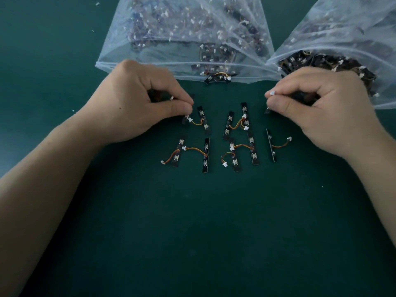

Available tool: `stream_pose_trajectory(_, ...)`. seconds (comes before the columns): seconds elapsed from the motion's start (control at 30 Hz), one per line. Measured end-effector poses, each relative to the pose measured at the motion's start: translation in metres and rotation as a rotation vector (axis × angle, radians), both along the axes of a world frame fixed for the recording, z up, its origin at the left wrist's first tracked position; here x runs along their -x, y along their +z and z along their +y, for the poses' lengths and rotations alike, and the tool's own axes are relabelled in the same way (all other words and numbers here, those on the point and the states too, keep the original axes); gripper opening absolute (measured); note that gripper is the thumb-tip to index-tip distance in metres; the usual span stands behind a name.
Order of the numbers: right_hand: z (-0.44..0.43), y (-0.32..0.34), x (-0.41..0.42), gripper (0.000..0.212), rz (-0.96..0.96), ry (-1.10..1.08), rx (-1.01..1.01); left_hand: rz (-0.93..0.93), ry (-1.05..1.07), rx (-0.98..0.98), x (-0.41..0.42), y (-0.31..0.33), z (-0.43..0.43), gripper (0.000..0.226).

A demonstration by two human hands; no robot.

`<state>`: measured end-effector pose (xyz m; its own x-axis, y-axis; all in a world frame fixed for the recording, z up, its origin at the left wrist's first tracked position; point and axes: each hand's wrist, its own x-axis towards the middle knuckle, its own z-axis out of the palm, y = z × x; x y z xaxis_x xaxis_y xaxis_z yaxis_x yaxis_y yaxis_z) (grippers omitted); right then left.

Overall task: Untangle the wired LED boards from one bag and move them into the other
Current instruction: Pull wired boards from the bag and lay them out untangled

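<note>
Head view. Green table (192, 232): wide bare room from 4 through 6 to 8 o'clock, with both forearms coming in from there. The far edge is crowded. The clear middle bag (150, 39) sits at 12 o'clock with its mouth toward the person. The right bag (342, 28) sits at 1–2 o'clock, its mouth packed with dark boards. One stray board (216, 79) lies half out of the middle bag's mouth.

LED boards (254, 151) lie flat at mid-table in two rough rows, standing roughly 12-to-6. Orange-yellow wires loop between them and white plugs sit at the wire ends. The rows sit between the two hands and just below the fingertips. The narrow gap between the hands stays open above them.

Left hand (132, 103) is at 10 o'clock of the rows, knuckles up and fingers curled tight. Its thumb (177, 108) and forefinger pinch a dark board end (191, 97). The thumb tip sits just above the top-left board of the rows; contact unclear.

Right hand (321, 108) is at 2 o'clock of the rows, its knuckles against the right bag's mouth. Its fingers (285, 103) are curled narrow round a dark bundle (300, 97). A white connector (272, 92) pokes out at the fingertips.
</note>
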<state>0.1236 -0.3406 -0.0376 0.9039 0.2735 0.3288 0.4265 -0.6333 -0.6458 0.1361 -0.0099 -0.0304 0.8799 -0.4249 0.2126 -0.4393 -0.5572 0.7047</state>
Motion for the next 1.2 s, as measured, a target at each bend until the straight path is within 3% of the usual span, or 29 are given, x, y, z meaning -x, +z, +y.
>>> stream_pose_trajectory(0.3,0.001,0.002,0.0,0.012,0.046,0.056,0.068,0.008,-0.014,-0.024,-0.003,-0.001,0.011,0.009)
stream_pose_trajectory(0.5,0.002,0.003,0.001,0.029,0.053,-0.01,0.092,-0.011,-0.031,-0.066,-0.001,-0.001,0.006,0.01)
stream_pose_trajectory(0.7,0.004,0.005,0.001,0.014,0.064,0.009,0.091,-0.008,-0.039,-0.078,0.001,0.0,0.005,0.006)
stream_pose_trajectory(1.2,0.008,0.01,0.007,0.02,0.086,0.052,0.066,-0.129,0.026,-0.096,0.005,0.003,-0.003,0.011)
